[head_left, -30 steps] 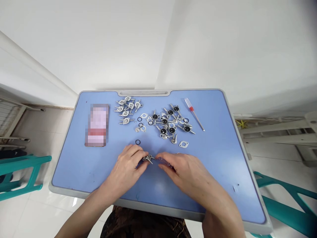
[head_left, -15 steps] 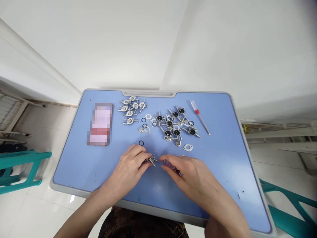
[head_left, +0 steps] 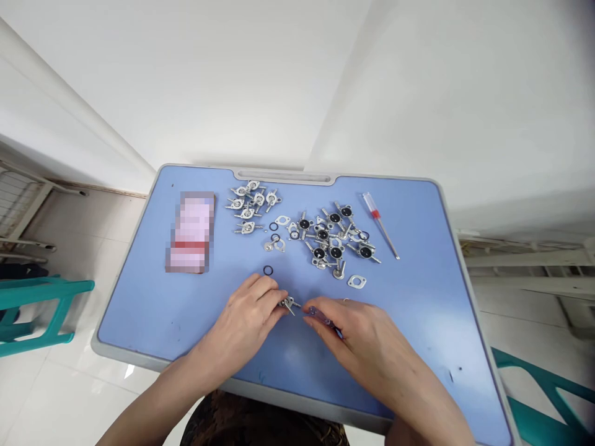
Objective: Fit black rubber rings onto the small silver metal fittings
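The small metal fitting [head_left: 289,303] is silvery and shiny, with a thin lever slanting toward the person and a narrow stub pointing right; the rest is hidden by fingers. It is held low over the smooth blue bench [head_left: 139,303], pinched between the thumb and forefinger of the left hand [head_left: 248,313], whose back faces up. To the fitting's right, the right hand [head_left: 357,322] has thumb and fingers closed around a translucent purple handle [head_left: 324,318], aimed at the stub; whether the two touch, I cannot tell. Just beyond the fitting lies a thin black ring [head_left: 268,271]. Beyond it to the right are metal bodies with round black faces [head_left: 322,235] and a flat two-holed plate [head_left: 357,282]; farther right rests a screwdriver [head_left: 382,226] with a clear and red handle. Beyond it to the left sit similar levered fittings [head_left: 248,213].
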Demonstrator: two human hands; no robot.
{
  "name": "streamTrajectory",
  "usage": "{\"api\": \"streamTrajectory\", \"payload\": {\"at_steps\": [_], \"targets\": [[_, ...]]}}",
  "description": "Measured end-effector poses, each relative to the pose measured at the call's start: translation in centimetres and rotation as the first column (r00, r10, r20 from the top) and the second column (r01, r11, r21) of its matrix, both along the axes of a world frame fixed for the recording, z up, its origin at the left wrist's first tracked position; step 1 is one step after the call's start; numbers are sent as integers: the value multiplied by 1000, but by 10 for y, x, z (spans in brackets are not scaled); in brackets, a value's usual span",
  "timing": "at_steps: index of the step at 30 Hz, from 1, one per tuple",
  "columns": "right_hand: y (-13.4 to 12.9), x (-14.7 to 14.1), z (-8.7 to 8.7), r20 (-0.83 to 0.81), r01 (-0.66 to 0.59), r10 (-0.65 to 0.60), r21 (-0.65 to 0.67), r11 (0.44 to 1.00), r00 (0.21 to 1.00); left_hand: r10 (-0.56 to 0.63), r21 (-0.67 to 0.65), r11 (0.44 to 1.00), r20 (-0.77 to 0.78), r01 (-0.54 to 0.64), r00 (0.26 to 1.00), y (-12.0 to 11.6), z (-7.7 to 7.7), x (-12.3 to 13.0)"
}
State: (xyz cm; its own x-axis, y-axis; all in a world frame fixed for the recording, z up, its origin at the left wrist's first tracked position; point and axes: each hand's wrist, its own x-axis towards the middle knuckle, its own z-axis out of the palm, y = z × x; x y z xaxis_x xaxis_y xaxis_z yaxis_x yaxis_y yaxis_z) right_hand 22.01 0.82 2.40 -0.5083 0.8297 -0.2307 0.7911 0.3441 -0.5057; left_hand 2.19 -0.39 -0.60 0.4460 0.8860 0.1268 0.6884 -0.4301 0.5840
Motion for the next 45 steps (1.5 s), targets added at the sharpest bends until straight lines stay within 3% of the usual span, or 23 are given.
{"api": "streamTrajectory", "payload": {"at_steps": [8, 18, 29, 38, 45], "targets": [[-2, 1, 0, -8, -34, 34, 36, 999, 999, -24, 20, 1000, -45, 24, 999, 0, -2, 1], [-7, 1, 0, 103, -70, 76, -61, 996, 992, -31, -8, 999, -31, 31, 999, 0, 0, 0], [-8, 1, 2, 89, -47, 45, 21, 999, 995, -11, 5, 1000, -1, 11, 1000, 1, -1, -1], [-9, 1, -3, 79, -96, 91, 62, 993, 993, -70, 22, 997, -112, 73, 991, -1, 1, -2], [-12, 2, -5, 84, -115, 106, 109, 987, 991, -56, 13, 998, -99, 57, 994, 0, 3, -2]]}}
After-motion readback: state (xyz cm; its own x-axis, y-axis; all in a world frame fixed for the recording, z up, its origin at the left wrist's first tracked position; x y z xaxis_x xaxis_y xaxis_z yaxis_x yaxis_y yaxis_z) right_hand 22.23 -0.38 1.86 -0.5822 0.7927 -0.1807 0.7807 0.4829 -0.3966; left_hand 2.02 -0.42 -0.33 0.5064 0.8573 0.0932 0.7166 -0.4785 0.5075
